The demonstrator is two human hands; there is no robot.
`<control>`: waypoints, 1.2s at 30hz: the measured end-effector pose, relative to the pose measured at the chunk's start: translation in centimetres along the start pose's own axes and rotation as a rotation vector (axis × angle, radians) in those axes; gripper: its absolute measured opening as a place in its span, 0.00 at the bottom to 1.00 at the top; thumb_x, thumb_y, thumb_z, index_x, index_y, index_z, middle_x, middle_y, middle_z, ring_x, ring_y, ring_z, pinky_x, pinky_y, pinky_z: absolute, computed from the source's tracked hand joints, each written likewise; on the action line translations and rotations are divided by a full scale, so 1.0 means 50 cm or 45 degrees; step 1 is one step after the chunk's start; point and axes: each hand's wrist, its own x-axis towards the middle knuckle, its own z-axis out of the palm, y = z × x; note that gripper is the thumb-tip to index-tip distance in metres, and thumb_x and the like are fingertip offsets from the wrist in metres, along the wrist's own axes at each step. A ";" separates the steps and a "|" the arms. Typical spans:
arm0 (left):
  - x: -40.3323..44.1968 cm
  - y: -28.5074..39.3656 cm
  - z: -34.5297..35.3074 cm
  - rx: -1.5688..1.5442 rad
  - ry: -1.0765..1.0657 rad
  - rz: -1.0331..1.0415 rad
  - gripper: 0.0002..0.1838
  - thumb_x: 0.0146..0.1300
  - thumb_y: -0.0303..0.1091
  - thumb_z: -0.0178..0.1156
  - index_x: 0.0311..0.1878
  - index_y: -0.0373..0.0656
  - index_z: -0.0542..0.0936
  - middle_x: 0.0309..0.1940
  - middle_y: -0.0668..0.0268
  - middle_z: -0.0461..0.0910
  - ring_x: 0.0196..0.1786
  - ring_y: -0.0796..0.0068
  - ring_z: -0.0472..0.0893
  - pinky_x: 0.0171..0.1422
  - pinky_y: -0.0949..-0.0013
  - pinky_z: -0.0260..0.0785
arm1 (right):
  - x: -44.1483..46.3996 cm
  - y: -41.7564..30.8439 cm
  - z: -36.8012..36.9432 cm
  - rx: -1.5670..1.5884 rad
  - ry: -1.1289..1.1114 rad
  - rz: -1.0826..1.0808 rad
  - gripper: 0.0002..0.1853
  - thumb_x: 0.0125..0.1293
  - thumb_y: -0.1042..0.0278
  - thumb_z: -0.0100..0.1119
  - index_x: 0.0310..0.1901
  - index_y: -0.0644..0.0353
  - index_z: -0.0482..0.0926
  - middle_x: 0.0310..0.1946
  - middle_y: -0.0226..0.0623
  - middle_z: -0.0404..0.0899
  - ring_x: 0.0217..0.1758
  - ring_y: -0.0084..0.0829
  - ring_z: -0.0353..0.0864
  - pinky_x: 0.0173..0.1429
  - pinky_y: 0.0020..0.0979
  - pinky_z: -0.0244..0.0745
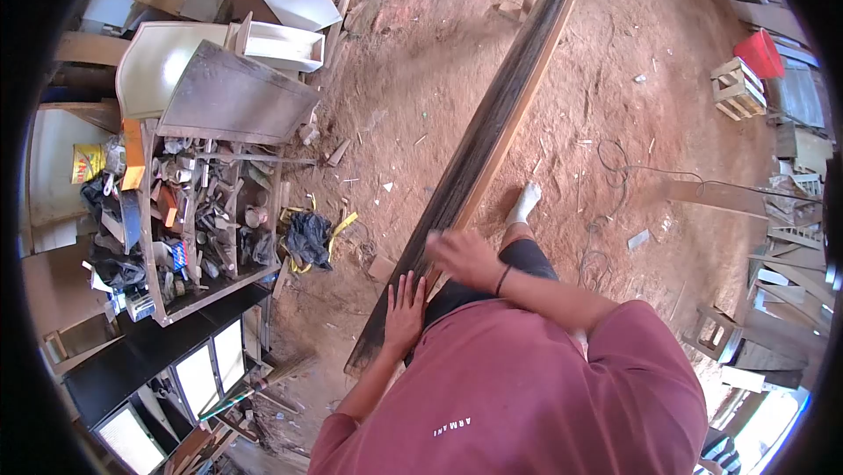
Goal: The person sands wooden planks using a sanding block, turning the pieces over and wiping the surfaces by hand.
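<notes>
A long wooden beam [479, 137], dark and streaked on its upper face with a lighter brown edge, runs from beside my body to the far top of the head view. My left hand [404, 310] lies flat on its near end, fingers stretched out. Just beyond, my right hand [464, 258] is over the beam's lighter edge; motion smears its fingers, so whether it holds anything is unclear. A dark band circles that wrist. My leg, ending in a white sock [524, 202], is to the right of the beam.
At left stands a wooden rack [215, 299] crammed with tools and containers. A black plastic bag [309, 238] lies beside it. Loose cable [606, 168] coils on the dirt floor at right, near a wooden crate [738, 89] and a red bucket [759, 55].
</notes>
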 end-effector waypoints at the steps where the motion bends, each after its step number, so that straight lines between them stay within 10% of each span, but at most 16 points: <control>1: -0.005 -0.005 0.008 -0.008 0.000 -0.003 0.35 0.88 0.43 0.49 0.91 0.43 0.56 0.91 0.52 0.54 0.93 0.48 0.52 0.94 0.37 0.41 | -0.007 -0.012 0.004 -0.002 -0.008 -0.002 0.33 0.73 0.48 0.68 0.75 0.47 0.76 0.62 0.40 0.78 0.61 0.41 0.79 0.62 0.49 0.74; 5: -0.009 -0.015 0.024 -0.147 0.124 0.076 0.35 0.84 0.39 0.53 0.89 0.41 0.59 0.87 0.51 0.63 0.91 0.47 0.58 0.94 0.40 0.45 | 0.046 0.092 -0.068 -0.146 -0.111 -0.120 0.27 0.75 0.51 0.64 0.73 0.47 0.78 0.63 0.37 0.83 0.66 0.39 0.81 0.54 0.47 0.82; 12: -0.006 -0.008 0.014 -0.167 0.189 0.092 0.37 0.78 0.34 0.60 0.87 0.40 0.62 0.83 0.54 0.70 0.88 0.49 0.65 0.92 0.43 0.51 | 0.201 0.501 -0.265 -0.348 0.058 0.862 0.32 0.82 0.49 0.63 0.83 0.36 0.69 0.76 0.32 0.75 0.74 0.43 0.73 0.83 0.54 0.64; 20: -0.009 -0.019 0.029 -0.145 0.180 0.098 0.42 0.77 0.37 0.65 0.89 0.41 0.59 0.81 0.54 0.72 0.86 0.51 0.68 0.89 0.44 0.56 | 0.198 0.565 -0.307 -0.253 -0.078 0.146 0.37 0.69 0.71 0.74 0.79 0.37 0.76 0.79 0.24 0.77 0.86 0.38 0.67 0.92 0.50 0.57; 30: -0.009 -0.017 0.051 -0.178 0.303 -0.009 0.35 0.72 0.36 0.67 0.79 0.38 0.68 0.74 0.53 0.77 0.80 0.53 0.74 0.85 0.45 0.63 | 0.013 0.040 -0.039 0.086 -0.301 -0.540 0.35 0.72 0.66 0.60 0.81 0.33 0.73 0.78 0.27 0.76 0.87 0.39 0.67 0.95 0.66 0.35; 35: -0.008 -0.022 0.058 -0.154 0.341 -0.034 0.32 0.73 0.37 0.67 0.76 0.37 0.71 0.69 0.53 0.80 0.74 0.51 0.79 0.78 0.49 0.69 | 0.102 0.238 -0.154 0.083 0.131 -0.436 0.19 0.71 0.63 0.62 0.62 0.39 0.87 0.62 0.24 0.86 0.72 0.37 0.80 0.78 0.59 0.65; 36: -0.009 -0.018 0.060 -0.134 0.349 -0.046 0.31 0.74 0.37 0.67 0.76 0.37 0.72 0.67 0.53 0.82 0.71 0.51 0.80 0.75 0.50 0.71 | 0.139 0.294 -0.213 0.036 -0.264 -0.173 0.23 0.70 0.67 0.63 0.66 0.40 0.85 0.67 0.26 0.84 0.77 0.40 0.76 0.82 0.52 0.65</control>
